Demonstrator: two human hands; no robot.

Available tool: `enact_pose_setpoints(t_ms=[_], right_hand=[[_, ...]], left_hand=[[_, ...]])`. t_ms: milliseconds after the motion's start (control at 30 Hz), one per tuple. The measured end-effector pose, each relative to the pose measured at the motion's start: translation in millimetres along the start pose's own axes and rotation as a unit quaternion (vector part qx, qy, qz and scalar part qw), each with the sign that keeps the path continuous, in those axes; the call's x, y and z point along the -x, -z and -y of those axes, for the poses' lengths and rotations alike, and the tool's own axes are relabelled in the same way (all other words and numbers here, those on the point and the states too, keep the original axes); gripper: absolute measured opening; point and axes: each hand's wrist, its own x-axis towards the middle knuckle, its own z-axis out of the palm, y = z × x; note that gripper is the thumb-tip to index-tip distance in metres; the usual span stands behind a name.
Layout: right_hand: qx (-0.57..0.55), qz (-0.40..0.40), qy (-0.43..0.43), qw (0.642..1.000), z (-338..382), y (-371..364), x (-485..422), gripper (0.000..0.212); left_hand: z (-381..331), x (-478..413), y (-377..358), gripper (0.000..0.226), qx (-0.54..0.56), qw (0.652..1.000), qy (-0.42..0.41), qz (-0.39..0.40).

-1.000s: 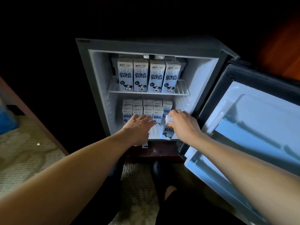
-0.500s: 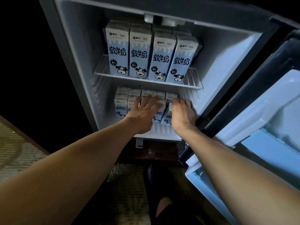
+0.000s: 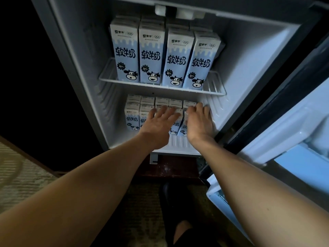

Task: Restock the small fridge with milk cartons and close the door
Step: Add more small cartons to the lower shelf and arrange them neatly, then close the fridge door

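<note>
Far left, patterned carpet (image 3: 19, 177) lies beside the small fridge (image 3: 85, 68), which stands lit inside. On its floor a row of milk cartons (image 3: 132, 119) stands upright, more packed behind them. My left hand (image 3: 158, 127) lies flat against the fronts of the middle ones, fingers straight and spread, gripping nothing. Above, four taller milk cartons (image 3: 165, 57) (each with a cartoon cow) stand side by side on the wire shelf (image 3: 216, 82), with others behind. My right hand (image 3: 200, 122) presses the rightmost lower carton (image 3: 182, 131), which tilts a little; the fingers reach over its top, relaxed rather than clenched, near the fridge's right wall. Further right the fridge door (image 3: 293, 132) hangs wide open.
</note>
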Motion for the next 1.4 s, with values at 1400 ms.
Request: enact_pose_setpoints(t_ms=[1400], right_hand=[[-0.078, -0.013, 0.068, 0.995, -91, 335, 328, 0.058]], left_hand=[[-194, 249, 276, 0.058, 0.016, 0.982, -0.188, 0.002]])
